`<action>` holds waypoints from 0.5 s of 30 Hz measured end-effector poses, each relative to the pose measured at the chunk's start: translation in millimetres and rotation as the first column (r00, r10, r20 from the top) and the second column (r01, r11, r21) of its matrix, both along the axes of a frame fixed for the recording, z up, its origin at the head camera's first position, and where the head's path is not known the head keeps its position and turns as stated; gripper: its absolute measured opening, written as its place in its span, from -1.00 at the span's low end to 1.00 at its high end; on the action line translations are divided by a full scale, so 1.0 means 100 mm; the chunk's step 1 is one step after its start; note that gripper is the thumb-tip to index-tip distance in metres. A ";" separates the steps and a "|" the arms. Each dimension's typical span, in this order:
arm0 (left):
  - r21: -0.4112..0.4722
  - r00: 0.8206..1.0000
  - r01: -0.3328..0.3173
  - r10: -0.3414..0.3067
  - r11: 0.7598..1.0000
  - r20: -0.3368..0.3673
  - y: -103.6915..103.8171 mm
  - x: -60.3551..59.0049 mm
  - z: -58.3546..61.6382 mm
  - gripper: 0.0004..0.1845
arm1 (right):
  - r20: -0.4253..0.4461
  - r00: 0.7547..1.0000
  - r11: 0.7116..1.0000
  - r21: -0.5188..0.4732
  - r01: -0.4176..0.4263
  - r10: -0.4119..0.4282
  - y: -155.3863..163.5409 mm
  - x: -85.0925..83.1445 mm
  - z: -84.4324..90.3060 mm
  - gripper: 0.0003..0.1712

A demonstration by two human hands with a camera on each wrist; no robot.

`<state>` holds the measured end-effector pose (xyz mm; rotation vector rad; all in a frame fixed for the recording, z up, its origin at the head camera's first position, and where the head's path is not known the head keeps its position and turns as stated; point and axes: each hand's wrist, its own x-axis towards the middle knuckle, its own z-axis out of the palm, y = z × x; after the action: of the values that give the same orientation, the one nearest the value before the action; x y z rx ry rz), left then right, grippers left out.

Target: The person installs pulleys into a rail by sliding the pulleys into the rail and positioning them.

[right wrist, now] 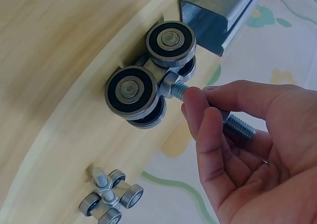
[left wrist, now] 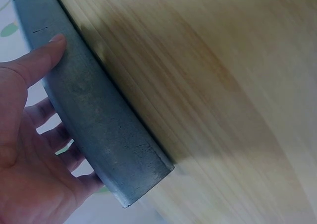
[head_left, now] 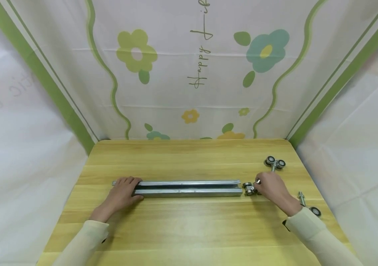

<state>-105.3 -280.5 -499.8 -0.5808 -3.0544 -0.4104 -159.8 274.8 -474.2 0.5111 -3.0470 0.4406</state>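
Just outside the metal rail [head_left: 192, 192] the left hand [head_left: 122, 193] grips, the right hand [head_left: 271, 187] pinches a trolley [right wrist: 130, 89] by its bolt [right wrist: 179, 89]; two more trolleys [head_left: 270, 160] [head_left: 315, 211] lie apart, none apparently inserted yet.

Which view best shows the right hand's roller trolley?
Right wrist: the roller trolley is large, its wheels clear, though fingers cover part of its bolt. Head shows it small, partly hidden by the right hand; left wrist doesn't show it.
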 end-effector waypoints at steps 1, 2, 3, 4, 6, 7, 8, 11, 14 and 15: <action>-0.002 1.000 0.002 -0.002 1.000 -0.003 0.00 0.00 0.00 -0.37 | 0.002 1.000 1.000 0.003 0.003 -0.003 -0.01 -0.01 0.00 -0.88; -0.001 1.000 0.002 -0.002 1.000 -0.006 0.00 0.00 0.00 -0.37 | 0.003 1.000 1.000 0.004 0.001 -0.001 -0.03 -0.01 0.00 -0.87; -0.002 1.000 0.002 -0.002 1.000 -0.009 0.00 0.00 0.00 -0.37 | -0.002 1.000 1.000 0.005 -0.004 0.004 -0.04 -0.02 0.01 -0.86; 0.000 1.000 0.002 -0.002 1.000 -0.009 0.00 0.00 0.00 -0.37 | -0.004 1.000 1.000 0.004 -0.009 0.009 -0.05 -0.02 0.01 -0.84; 0.004 1.000 0.000 0.000 1.000 -0.009 0.00 0.00 -0.01 -0.37 | -0.008 1.000 1.000 0.001 -0.016 0.016 -0.08 -0.02 0.02 -0.78; -0.001 1.000 0.004 -0.004 1.000 -0.014 0.00 0.00 -0.01 -0.37 | -0.013 1.000 1.000 0.000 -0.021 0.021 -0.10 -0.02 0.02 -0.77; 0.000 1.000 0.003 -0.003 1.000 -0.012 0.00 0.00 -0.01 -0.36 | -0.018 1.000 1.000 -0.002 -0.026 0.026 -0.11 -0.02 0.02 -0.75; 0.002 1.000 0.000 0.000 1.000 -0.009 0.00 0.00 -0.02 -0.36 | -0.037 0.999 0.999 -0.004 -0.034 0.033 -0.15 -0.01 0.03 -0.77; 0.005 1.000 -0.005 0.005 1.000 -0.004 0.00 0.00 -0.02 -0.36 | -0.042 0.998 0.999 -0.010 -0.040 0.039 -0.19 -0.01 0.03 -0.80; 0.004 1.000 -0.005 0.005 1.000 -0.004 0.00 0.00 -0.02 -0.36 | -0.040 0.998 0.999 -0.014 -0.042 0.042 -0.20 -0.01 0.03 -0.78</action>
<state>-105.1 -280.9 -501.9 -0.5732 -3.0503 -0.4147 -160.8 255.1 -471.3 0.5769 -2.9979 0.4483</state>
